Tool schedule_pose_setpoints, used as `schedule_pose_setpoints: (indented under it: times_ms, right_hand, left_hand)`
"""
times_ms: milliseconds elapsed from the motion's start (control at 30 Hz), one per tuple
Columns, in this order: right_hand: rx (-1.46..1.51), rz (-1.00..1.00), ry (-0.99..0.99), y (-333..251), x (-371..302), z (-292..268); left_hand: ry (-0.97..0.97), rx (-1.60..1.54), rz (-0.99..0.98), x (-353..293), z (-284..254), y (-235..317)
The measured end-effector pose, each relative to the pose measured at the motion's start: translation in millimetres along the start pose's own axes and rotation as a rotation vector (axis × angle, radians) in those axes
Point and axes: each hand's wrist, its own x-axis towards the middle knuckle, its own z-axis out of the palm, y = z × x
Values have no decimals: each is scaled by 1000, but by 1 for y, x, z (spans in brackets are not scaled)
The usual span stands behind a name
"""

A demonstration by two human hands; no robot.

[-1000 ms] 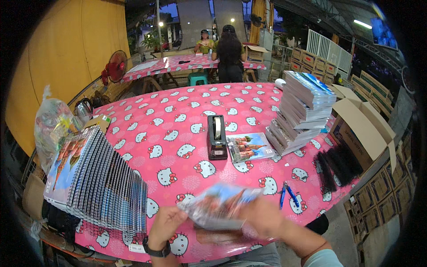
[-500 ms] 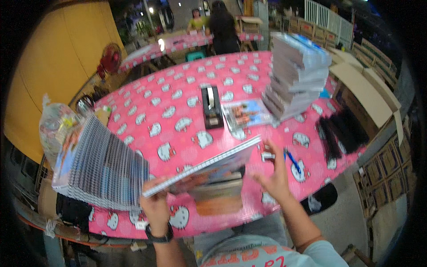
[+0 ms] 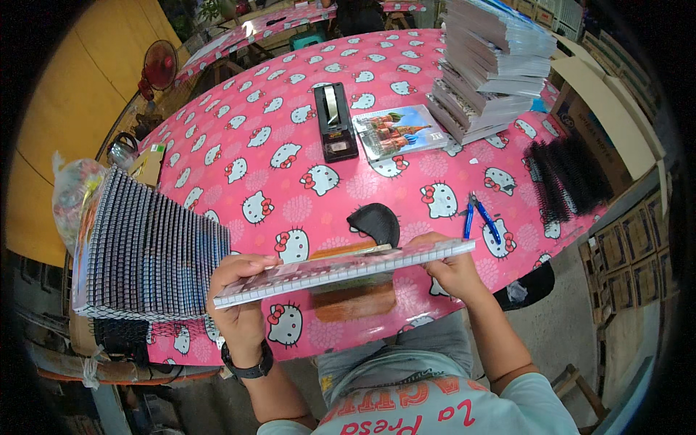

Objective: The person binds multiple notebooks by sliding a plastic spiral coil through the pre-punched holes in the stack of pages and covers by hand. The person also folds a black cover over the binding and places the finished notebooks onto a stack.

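I hold a thin notebook [image 3: 341, 270] edge-on and nearly level over the near edge of the pink cartoon-cat table [image 3: 275, 130]. My left hand [image 3: 238, 301] grips its left end, and my right hand [image 3: 453, 272] grips its right end. Under the notebook lie a brown wooden block [image 3: 354, 301] and a small black pad [image 3: 374, 222]. A leaning row of spiral-bound notebooks [image 3: 148, 250] stands just left of my left hand.
A black tape dispenser [image 3: 334, 119] and a picture-cover notebook [image 3: 397, 131] lie mid-table. A tall stack of notebooks [image 3: 489, 61] rises at the far right. Black spiral coils [image 3: 569, 177] and blue-handled pliers [image 3: 478, 217] lie at the right edge. Cardboard boxes [image 3: 609, 123] stand beyond.
The notebook has come down from a tilted hold to nearly level. My right hand has moved from the pliers area onto its right end. My view has dipped closer to the table.
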Motion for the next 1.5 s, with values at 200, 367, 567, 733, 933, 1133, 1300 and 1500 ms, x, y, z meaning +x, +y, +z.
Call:
schedule_pose_setpoints:
  times_ms: [200,367,567,733,933,1133,1300,1500]
  right_hand:
    - [-19,-31,41,7,2,6]
    - [-342,16,-70,9,0,-5]
    - [-497,22,170,22,16,-60]
    - [-865,66,905,70,19,-255]
    - [-1325,430,679,106,38,-262]
    - [-927,91,797,50,22,-234]
    - [-314,-120,432,-62,-3,-85]
    - [-150,36,-136,-69,-11,-38]
  left_hand:
    - [-14,-5,-3,1,1,6]
    - [-26,37,-204,1,3,-1]
    - [167,-76,-515,-73,-36,-64]
    - [335,-249,-382,-46,26,-56]
    - [427,-271,-454,-29,32,-66]
    - [469,114,-356,-9,52,-38]
    - [39,821,58,-17,94,7]
    - [-260,937,32,-7,140,-15]
